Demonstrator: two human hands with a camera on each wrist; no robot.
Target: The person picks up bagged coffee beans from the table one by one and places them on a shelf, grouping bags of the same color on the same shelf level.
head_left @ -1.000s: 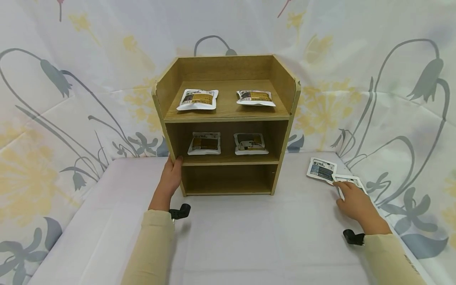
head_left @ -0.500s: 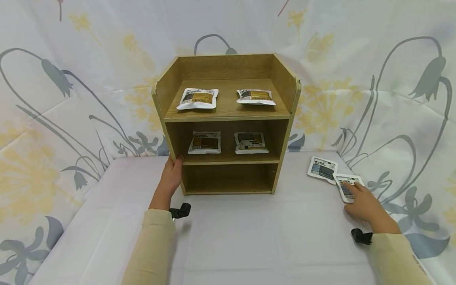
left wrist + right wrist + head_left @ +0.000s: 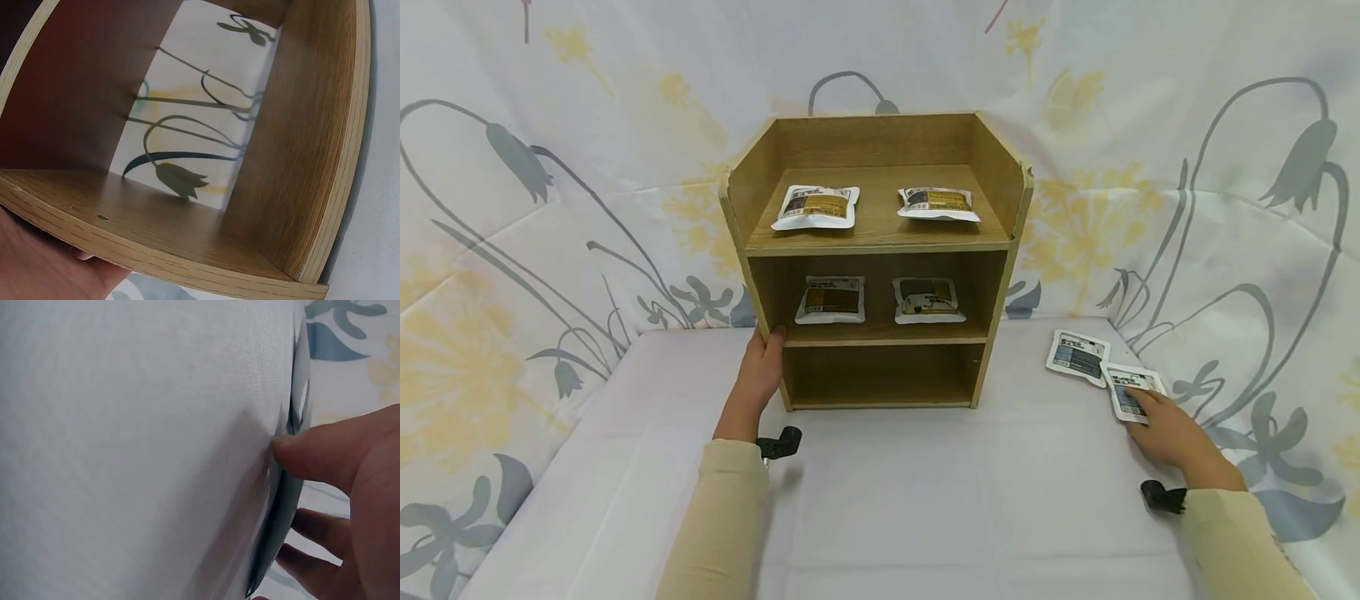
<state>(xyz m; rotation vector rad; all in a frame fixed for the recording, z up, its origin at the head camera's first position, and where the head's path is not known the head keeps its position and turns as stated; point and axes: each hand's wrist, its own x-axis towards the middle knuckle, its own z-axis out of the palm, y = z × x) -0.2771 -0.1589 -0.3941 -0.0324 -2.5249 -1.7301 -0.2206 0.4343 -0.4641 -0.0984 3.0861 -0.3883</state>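
A worktop [image 3: 887, 500] covered in white cloth was observed, enclosed at its far edge and both sides by a floral backdrop [image 3: 625, 167]. A wooden shelf unit [image 3: 876, 247] was found upright by the middle of the far edge; two pouches [image 3: 816, 208] were noted on its top board and two packs [image 3: 831, 302] on its middle board. Its left side panel was gripped by the left hand [image 3: 762, 371], the thumb being laid on the front edge. Near the worktop's far right corner, a flat packet [image 3: 1124, 380] was found directly under the fingers of the right hand [image 3: 1174, 435], its near edge pinched between thumb and fingers. A second packet [image 3: 1078, 357] was recorded just beyond, towards the far edge; whether the adjoining corners were overlapped could not be determined.
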